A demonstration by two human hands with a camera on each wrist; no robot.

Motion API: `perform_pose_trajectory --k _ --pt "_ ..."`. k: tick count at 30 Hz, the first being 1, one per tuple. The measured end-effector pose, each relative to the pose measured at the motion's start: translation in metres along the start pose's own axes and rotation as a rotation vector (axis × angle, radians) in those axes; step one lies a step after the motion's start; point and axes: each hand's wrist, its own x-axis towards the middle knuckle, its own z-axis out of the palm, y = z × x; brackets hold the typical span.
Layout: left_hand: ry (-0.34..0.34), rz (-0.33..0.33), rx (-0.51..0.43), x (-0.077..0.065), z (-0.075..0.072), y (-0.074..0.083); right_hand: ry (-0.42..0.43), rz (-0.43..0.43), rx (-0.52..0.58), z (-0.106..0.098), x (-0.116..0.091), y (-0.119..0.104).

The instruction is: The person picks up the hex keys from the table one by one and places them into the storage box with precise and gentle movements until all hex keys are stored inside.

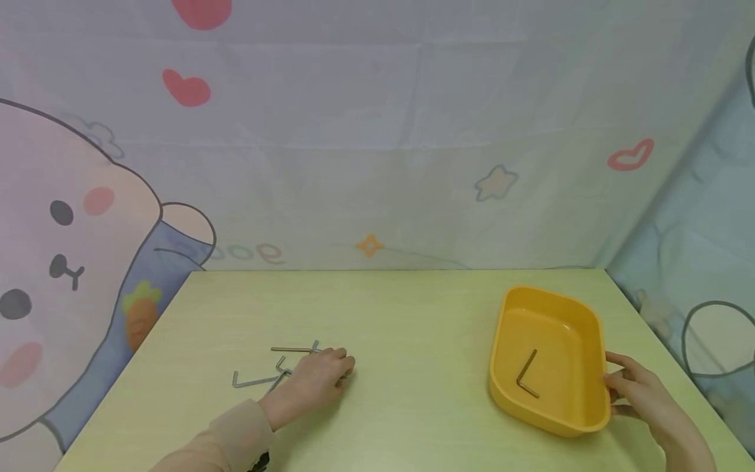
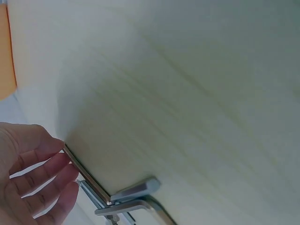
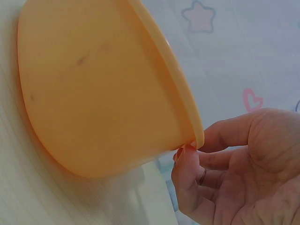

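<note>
My left hand (image 1: 315,378) is over a loose group of L-shaped hex keys on the left half of the table. Its thumb and forefinger pinch the end of a hex key (image 2: 87,175) in the left wrist view; the head view hides most of that key behind the hand. Close by lie a brownish hex key (image 1: 291,349) and a silver hex key (image 1: 256,381). At the right, my right hand (image 1: 639,387) grips the rim of a yellow plastic tray (image 1: 557,334) between thumb and fingers. A dark hex key (image 1: 527,366) lies on the tray's floor.
The pale wooden table (image 1: 413,367) ends at a printed curtain (image 1: 377,131) behind it. More curtain (image 1: 702,229) hangs along the right side. The tray stands near the table's right edge, well apart from the keys on the left.
</note>
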Motion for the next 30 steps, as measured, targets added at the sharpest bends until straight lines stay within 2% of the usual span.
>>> perform_pose_trajectory --k 13,30 --pt "0.025 0.039 0.056 0.0012 0.0051 -0.0042 0.006 -0.004 0.01 0.0012 -0.0009 -0.0001" --pt "0.013 0.091 0.097 0.0042 0.0082 -0.0068 0.002 -0.001 0.015 -0.0001 0.0016 0.0043"
